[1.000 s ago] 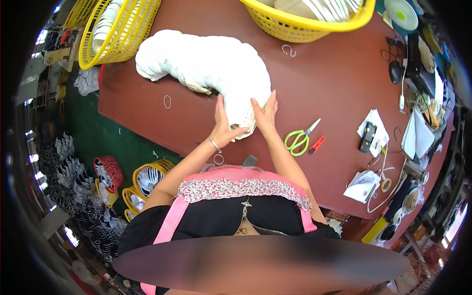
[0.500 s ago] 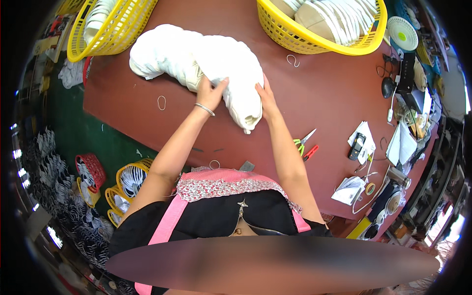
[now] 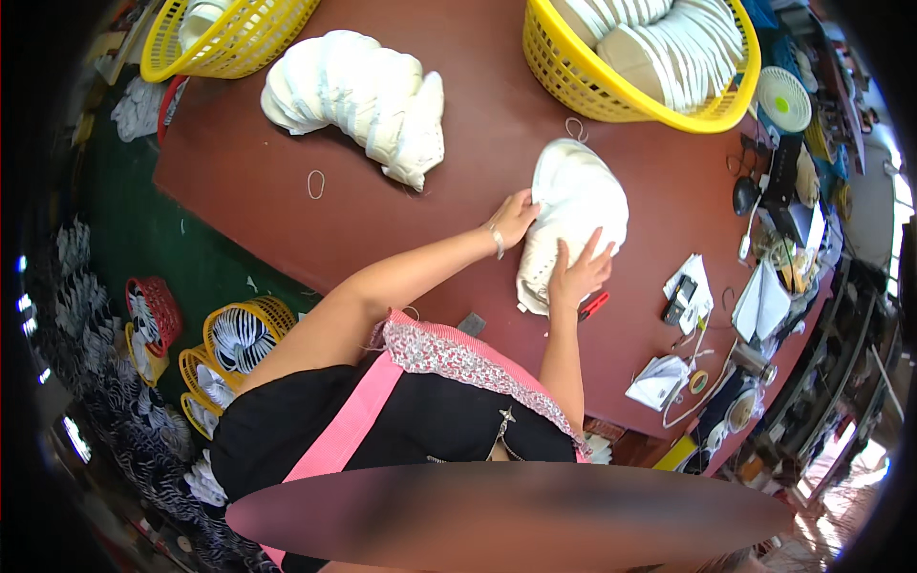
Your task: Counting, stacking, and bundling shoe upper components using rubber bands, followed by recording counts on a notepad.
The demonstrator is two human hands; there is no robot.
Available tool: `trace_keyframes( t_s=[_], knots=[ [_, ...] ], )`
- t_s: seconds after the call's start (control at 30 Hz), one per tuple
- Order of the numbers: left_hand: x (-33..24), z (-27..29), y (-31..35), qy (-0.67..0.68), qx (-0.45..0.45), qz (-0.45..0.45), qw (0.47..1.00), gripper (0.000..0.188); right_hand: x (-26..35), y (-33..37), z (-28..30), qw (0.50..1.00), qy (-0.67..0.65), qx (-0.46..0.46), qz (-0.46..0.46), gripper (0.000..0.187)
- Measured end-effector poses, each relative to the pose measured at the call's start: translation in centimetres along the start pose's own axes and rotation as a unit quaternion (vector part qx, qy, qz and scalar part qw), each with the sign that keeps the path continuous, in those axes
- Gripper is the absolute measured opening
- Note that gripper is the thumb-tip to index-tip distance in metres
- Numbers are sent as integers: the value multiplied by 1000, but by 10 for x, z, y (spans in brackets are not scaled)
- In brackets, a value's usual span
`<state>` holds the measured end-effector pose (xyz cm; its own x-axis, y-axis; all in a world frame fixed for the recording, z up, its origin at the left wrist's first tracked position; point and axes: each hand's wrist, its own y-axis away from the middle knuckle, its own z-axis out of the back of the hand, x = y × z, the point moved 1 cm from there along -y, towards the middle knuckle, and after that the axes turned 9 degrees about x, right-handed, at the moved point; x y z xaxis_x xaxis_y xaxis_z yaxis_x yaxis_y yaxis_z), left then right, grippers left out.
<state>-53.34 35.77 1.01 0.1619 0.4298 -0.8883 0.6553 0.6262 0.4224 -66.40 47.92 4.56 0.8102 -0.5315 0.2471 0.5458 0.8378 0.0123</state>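
- Your left hand [image 3: 514,218] presses flat against the near-left edge of a small stack of white pieces [image 3: 571,218], fingers spread and not closed round anything.
- Your right hand [image 3: 576,274] lies open on the lower end of the same stack, fingers fanned upward over it; it rests there rather than gripping.
- The stack sits on the red-brown table [image 3: 382,229], just below the right-hand yellow basket [image 3: 626,91] full of similar white pieces, and well apart from the longer row of white pieces [image 3: 358,95] at the far left.
- Risk: the stack leans and fans out at its lower end. Press unevenly from one side and the layers could slide apart and spill across the table.
- Risk: red-handled scissors [image 3: 593,305] lie just beside your right wrist, partly hidden by it. Draw that hand back carelessly and you could knock them or catch yourself.
- Risk: a loose rubber band [image 3: 575,129] lies just above the stack; push the stack away from you and it may ride over the band.
- Both forearms reach forward and to the right, the left one stretched out further across your body.
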Motion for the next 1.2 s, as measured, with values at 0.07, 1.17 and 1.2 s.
trace_keyframes(
  t_s=[0.07,1.17,1.2],
  knots=[
    [14,18,38,-99,-32,-83,991,48,-3,-18,-3,996,30,33,-71,75],
    [-1,439,54,257,-326,-196,888,76,238,-77,-114,935,-165,214,228,91],
    [3,434,49,274,-315,-193,888,70,248,-80,-119,920,-173,240,259,87]
  ],
)
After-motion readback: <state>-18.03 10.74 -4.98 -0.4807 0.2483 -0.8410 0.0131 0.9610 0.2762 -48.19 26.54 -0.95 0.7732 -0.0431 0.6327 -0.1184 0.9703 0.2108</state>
